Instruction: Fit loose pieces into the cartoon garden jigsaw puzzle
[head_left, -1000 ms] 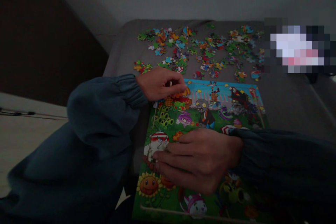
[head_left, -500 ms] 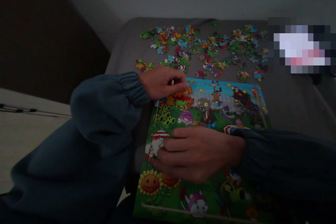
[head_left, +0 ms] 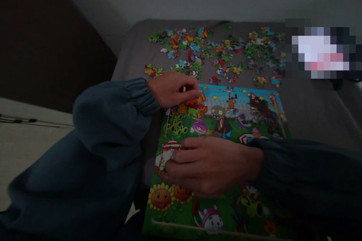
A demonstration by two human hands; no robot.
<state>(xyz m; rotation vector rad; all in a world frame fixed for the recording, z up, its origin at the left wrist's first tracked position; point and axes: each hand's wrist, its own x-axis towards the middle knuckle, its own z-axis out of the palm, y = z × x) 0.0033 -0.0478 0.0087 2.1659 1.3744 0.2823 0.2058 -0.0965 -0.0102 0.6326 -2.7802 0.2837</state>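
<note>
A puzzle board (head_left: pixel 185 211) printed with cartoon plants and zombies lies in front of me, a thin raised line running inside its border. At its upper left corner is my left hand (head_left: pixel 174 88), thumb and fingers drawn together in a pinch over the orange pumpkin picture. Whatever may be between those fingertips is hidden. My right hand (head_left: pixel 213 165) is over the middle left of the board, back upward. Its fingers are bent and close together beside the red-and-white capped figure. I cannot make out anything in them.
Many loose jigsaw pieces (head_left: pixel 195 45) are scattered beyond the board on a grey covered surface (head_left: pixel 132 52). A pixelated bright object (head_left: pixel 319 51) stands at the right. A pale wall rises behind, and a dark panel (head_left: pixel 48 45) is at the left.
Very little differs. The view has shifted slightly, and both hands keep nearly the same places and poses over the board.
</note>
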